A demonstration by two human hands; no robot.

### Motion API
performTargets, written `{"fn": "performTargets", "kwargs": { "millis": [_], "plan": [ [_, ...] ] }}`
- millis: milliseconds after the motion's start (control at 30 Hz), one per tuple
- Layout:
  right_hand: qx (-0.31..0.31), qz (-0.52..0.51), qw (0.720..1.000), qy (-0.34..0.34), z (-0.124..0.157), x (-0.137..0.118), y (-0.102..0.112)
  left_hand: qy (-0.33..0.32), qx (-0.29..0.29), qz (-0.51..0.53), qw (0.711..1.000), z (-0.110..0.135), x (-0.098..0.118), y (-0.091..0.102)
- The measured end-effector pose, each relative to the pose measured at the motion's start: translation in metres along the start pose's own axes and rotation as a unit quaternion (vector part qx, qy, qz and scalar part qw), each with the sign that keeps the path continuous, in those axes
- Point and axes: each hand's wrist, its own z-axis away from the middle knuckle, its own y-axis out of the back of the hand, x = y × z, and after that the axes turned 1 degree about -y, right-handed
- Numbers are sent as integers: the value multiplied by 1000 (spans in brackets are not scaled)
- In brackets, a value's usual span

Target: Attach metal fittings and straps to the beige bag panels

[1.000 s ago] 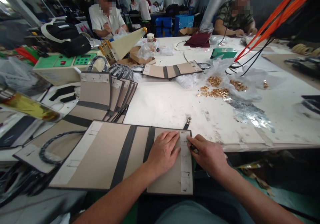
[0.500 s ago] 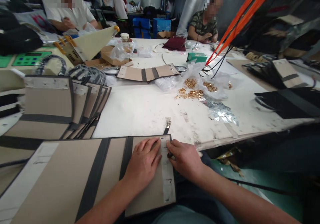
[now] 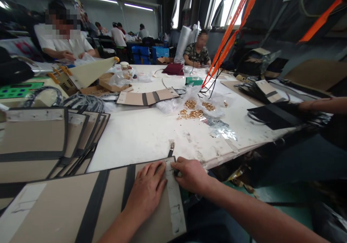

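A tan cardboard panel with black strips (image 3: 70, 207) lies across the near table edge. My left hand (image 3: 146, 190) rests flat on it, fingers stretched out, beside a pale tape strip (image 3: 173, 203) at the panel's right end. My right hand (image 3: 191, 174) is curled at the strip's top edge, its fingers pinched on a small dark piece I cannot make out. A short black strap with a metal buckle (image 3: 171, 149) sticks out from the panel's top edge, just beyond both hands.
A fanned stack of similar panels (image 3: 40, 138) lies at the left. One more panel (image 3: 146, 98), gold metal fittings (image 3: 193, 111) and plastic bags sit mid-table. Orange straps (image 3: 227, 30) hang at the right. A person's arm (image 3: 320, 105) reaches over black pieces; other people sit at the far side.
The view has tilted up and swung right, showing more of the room and a person's arm at the right. Both hands stay on the panel's taped end.
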Motion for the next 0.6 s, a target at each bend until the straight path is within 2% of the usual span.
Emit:
{"fn": "performTargets", "kwargs": {
  "millis": [67,133,267,333,433,500,600],
  "plan": [
    [48,-57,997,-25,3,13,10,3,5,6,1000,1,-3,-1],
    [100,-84,989,-71,9,39,23,2,15,12,1000,2,-5,-4],
    [159,-27,962,-222,22,127,58,-3,30,19,999,3,-8,-9],
    [171,13,936,-308,27,175,75,-5,37,13,999,3,-9,-11],
    [169,44,918,-356,30,232,91,-10,46,2,999,2,-11,-13],
    [162,57,912,-372,29,255,93,-13,47,3,999,2,-12,-13],
    [159,68,904,-390,26,272,90,-13,46,4,999,3,-12,-13]
  ]
}}
